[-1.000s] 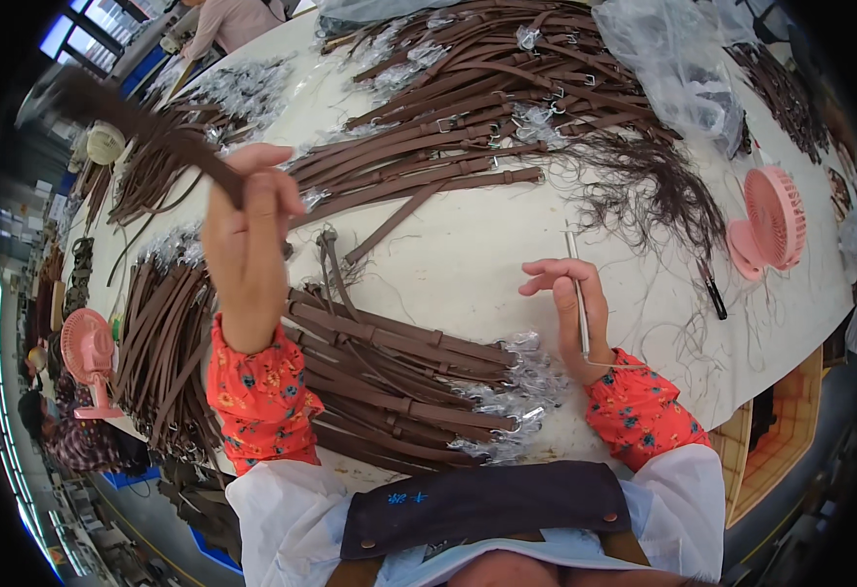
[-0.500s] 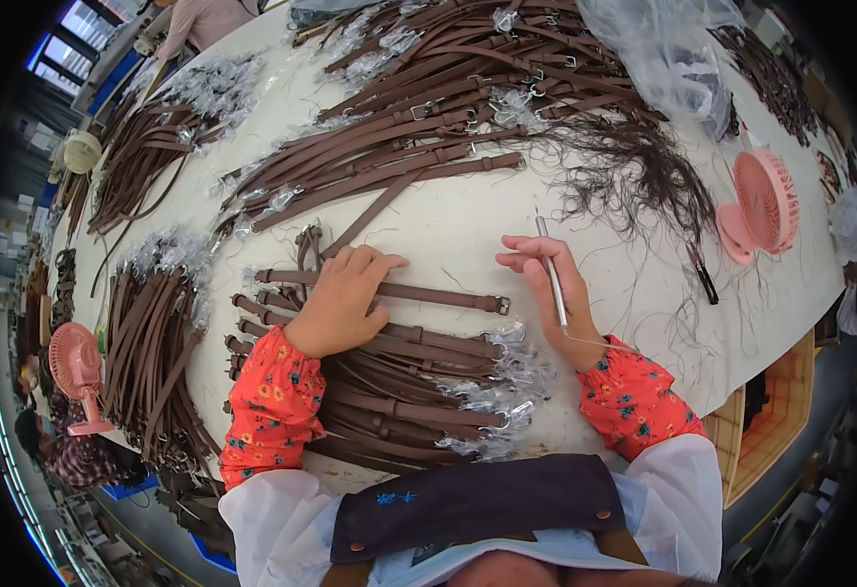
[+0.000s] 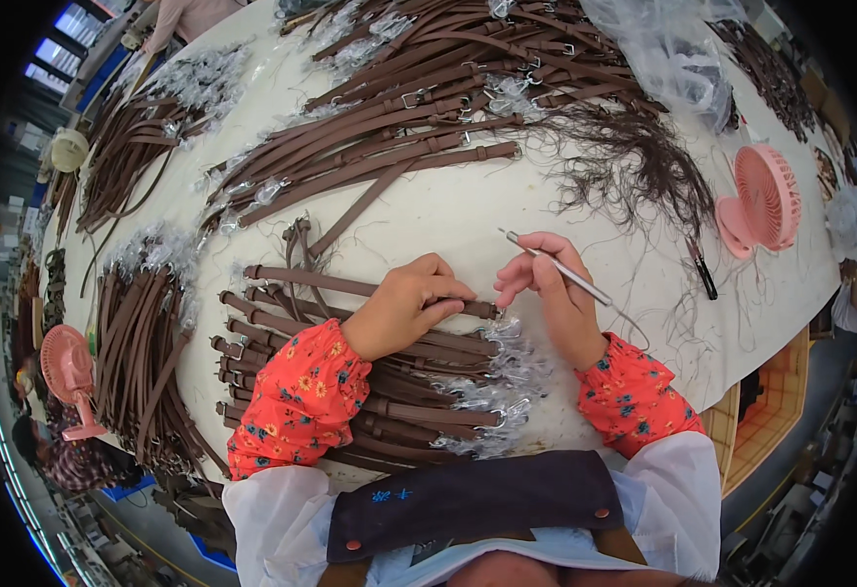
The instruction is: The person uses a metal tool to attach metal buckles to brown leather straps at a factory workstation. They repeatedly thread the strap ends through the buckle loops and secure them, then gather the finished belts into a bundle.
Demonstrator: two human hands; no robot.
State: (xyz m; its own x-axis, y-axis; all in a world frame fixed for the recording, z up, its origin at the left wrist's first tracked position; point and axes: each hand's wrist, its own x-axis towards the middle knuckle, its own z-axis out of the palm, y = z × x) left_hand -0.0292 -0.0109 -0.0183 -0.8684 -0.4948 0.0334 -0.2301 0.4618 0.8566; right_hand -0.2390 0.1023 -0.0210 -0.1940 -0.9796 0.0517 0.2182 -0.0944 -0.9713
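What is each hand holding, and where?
Right hand pinches a thin metal tool mid-shaft; left hand presses a brown strap near its end.

Under the left hand the fingers cover part of the top brown strap, so the grip on it cannot be made out. The right hand hides the middle of the thin metal tool. Buckles in clear wrapping just below both hands are too small to tell apart.
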